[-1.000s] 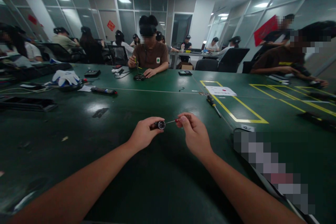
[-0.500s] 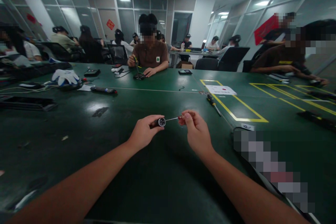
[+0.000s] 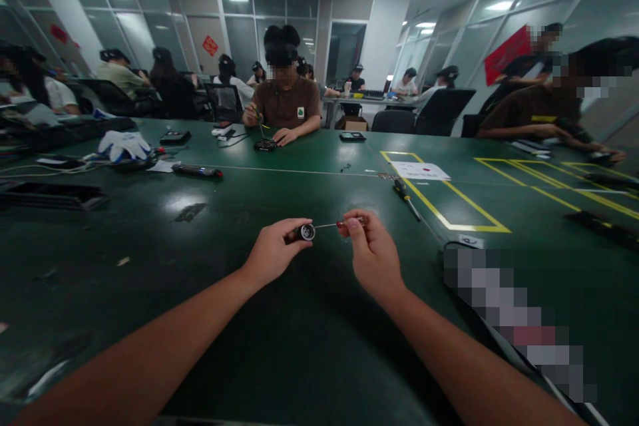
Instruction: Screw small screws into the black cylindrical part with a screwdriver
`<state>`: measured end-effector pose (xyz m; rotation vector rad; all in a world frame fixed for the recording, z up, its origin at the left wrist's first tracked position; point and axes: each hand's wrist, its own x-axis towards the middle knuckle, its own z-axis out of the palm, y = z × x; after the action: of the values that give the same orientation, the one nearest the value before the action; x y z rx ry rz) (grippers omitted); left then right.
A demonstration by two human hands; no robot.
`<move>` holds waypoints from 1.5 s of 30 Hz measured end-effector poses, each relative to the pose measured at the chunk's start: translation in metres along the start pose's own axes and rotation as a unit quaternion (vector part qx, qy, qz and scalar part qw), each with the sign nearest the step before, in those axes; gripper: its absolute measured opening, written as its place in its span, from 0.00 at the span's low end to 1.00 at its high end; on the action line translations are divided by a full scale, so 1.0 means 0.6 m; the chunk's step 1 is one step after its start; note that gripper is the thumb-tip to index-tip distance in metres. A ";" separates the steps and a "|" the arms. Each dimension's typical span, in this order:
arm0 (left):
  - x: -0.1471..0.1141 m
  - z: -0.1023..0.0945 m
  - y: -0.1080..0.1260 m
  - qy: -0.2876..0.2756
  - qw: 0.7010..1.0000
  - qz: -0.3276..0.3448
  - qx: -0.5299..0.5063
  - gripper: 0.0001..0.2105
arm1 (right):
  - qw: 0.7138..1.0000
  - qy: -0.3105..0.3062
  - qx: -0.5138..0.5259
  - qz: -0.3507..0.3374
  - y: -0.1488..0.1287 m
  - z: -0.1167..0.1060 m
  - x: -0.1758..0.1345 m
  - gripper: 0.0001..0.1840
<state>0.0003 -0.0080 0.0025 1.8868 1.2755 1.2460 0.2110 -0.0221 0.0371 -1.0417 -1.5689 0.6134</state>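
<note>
Above the green table, my left hand [image 3: 273,251] grips a short black cylindrical part [image 3: 306,232] between thumb and fingers. Its round end, with a pale ring and a dark recessed middle, faces me; the kind of part cannot be made out. My right hand [image 3: 372,246] is closed round the red handle of a small screwdriver [image 3: 341,223]. The thin metal shaft points left and its tip is at the edge of the cylinder. Whether the tip sits inside the part or only touches it is too small to tell.
A yellow-and-black screwdriver [image 3: 408,198] lies beyond my right hand, beside a yellow tape rectangle [image 3: 464,208]. Farther left are a dark pen-like tool [image 3: 197,172], white gloves [image 3: 124,146] and a black tray [image 3: 52,196]. A co-worker [image 3: 283,103] sits opposite, handling a tool.
My right hand and the screwdriver have shifted very slightly left and the handle's tilt has changed a little. My left hand stays in place; the cylinder's face has turned slightly.
</note>
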 end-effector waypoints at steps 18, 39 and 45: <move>0.001 -0.001 0.004 0.002 1.000 -0.014 0.008 0.19 | 0.997 -0.068 0.029 0.010 0.001 -0.001 -0.002 0.10; 0.002 0.001 0.001 0.005 0.999 -0.044 -0.012 0.19 | 0.990 -0.015 0.116 0.083 0.004 0.004 0.016 0.14; 0.002 0.001 0.002 0.019 0.996 -0.072 -0.050 0.19 | 0.993 -0.030 0.092 0.073 0.004 0.007 0.007 0.13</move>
<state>0.0016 -0.0072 0.0035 1.6789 1.3183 1.2510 0.2074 -0.0166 0.0361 -1.0111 -1.4650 0.8806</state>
